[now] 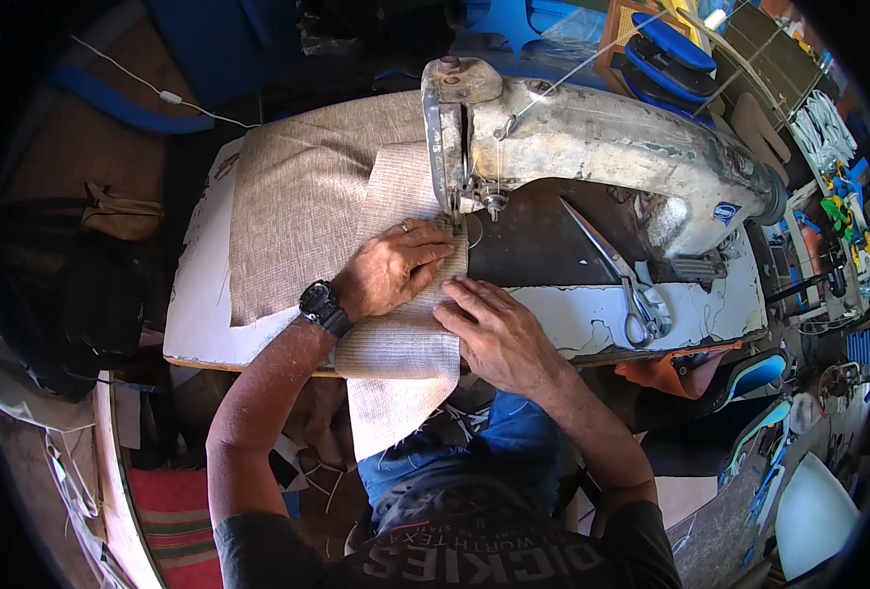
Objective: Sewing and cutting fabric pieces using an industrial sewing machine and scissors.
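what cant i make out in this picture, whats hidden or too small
Head view: fabric strip directly under the left hand and right hand, covered by them.
Head view: needle tip at the sewing machine, too small and dark.
Head view: tabletop beneath the larger fabric piece, covered by it.
Head view: small coloured items toward the right rim, too small and distorted.

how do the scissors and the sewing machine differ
The scissors are slim and small, while the sewing machine is far bulkier. The scissors are mostly silvery metal; the sewing machine has worn, patchy, pale paint. The scissors lie flat, whereas the sewing machine stands up. Both rest on the same worktable.
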A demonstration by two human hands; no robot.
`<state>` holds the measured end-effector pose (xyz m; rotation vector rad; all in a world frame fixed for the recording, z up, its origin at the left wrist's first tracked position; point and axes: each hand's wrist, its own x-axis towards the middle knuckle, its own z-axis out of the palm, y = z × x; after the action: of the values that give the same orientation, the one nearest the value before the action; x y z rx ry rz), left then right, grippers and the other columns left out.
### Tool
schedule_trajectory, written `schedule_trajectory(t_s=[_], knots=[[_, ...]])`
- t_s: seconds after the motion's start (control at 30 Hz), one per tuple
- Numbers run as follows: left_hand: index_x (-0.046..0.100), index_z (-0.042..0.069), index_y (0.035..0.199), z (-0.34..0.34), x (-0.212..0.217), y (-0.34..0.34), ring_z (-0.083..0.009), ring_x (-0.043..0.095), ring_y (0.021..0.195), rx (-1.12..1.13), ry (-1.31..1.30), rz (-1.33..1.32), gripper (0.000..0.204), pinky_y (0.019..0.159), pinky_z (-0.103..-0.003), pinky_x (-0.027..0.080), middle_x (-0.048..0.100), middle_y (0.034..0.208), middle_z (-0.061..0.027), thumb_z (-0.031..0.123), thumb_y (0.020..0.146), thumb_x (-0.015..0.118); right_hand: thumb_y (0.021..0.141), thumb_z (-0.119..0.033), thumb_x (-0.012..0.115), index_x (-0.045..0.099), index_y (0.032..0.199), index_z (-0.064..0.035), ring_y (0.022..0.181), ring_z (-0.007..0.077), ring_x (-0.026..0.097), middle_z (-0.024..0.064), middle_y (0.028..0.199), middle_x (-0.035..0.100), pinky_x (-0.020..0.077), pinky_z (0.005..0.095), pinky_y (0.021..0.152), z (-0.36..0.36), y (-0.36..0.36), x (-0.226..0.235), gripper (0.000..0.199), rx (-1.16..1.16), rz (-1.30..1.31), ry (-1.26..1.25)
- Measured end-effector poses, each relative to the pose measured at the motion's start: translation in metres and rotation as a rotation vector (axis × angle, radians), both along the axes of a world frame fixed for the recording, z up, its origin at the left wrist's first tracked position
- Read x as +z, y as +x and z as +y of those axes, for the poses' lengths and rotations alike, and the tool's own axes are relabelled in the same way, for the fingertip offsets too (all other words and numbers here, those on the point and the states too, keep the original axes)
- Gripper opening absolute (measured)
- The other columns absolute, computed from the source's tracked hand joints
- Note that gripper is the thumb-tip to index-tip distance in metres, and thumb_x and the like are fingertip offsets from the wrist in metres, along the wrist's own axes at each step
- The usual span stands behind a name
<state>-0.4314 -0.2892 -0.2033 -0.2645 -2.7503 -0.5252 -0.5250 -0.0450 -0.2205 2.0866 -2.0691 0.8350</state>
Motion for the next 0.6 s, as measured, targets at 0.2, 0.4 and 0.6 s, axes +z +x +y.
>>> schedule_trajectory(t_s=[0.2, 0.4, 0.6], knots=[[0.075, 0.004, 0.133, -0.003, 0.001, -0.004, -0.0336, 0.065, 0.138, 0.011, 0.006, -0.006, 0.032, 0.117, -0.044, 0.053, 0.072, 0.144, -0.0140, 0.010, 0.101, 0.071, 0.094, -0.007, 0.073, 0.069, 0.134, -0.0011, 0.139, 0.0409, 0.061, 0.0251, 0.150, 0.060, 0.0488, 0.0507, 0.122, -0.004, -0.001, 0.004, 0.041, -0.021, -0.014, 0.015], [0.076, 0.005, 0.132, -0.006, 0.000, -0.005, -0.0326, 0.066, 0.136, 0.007, 0.020, 0.001, 0.030, 0.117, -0.044, 0.053, 0.072, 0.143, -0.0132, 0.012, 0.103, 0.071, 0.095, -0.009, 0.076, 0.073, 0.127, -0.0004, 0.132, 0.0378, 0.067, 0.0237, 0.141, 0.068, 0.0530, 0.0497, 0.116, 0.012, -0.010, 0.014, 0.033, 0.014, -0.040, -0.050], [0.077, 0.007, 0.130, -0.006, -0.007, -0.006, -0.0286, 0.067, 0.135, 0.037, 0.000, 0.024, 0.027, 0.116, -0.041, 0.055, 0.073, 0.142, -0.0102, 0.015, 0.106, 0.070, 0.103, -0.022, 0.077, 0.073, 0.088, -0.0065, 0.079, 0.0234, 0.069, 0.0082, 0.082, 0.071, 0.0539, 0.0420, 0.076, 0.129, -0.163, 0.133, 0.022, -0.794, -0.099, -0.232]])
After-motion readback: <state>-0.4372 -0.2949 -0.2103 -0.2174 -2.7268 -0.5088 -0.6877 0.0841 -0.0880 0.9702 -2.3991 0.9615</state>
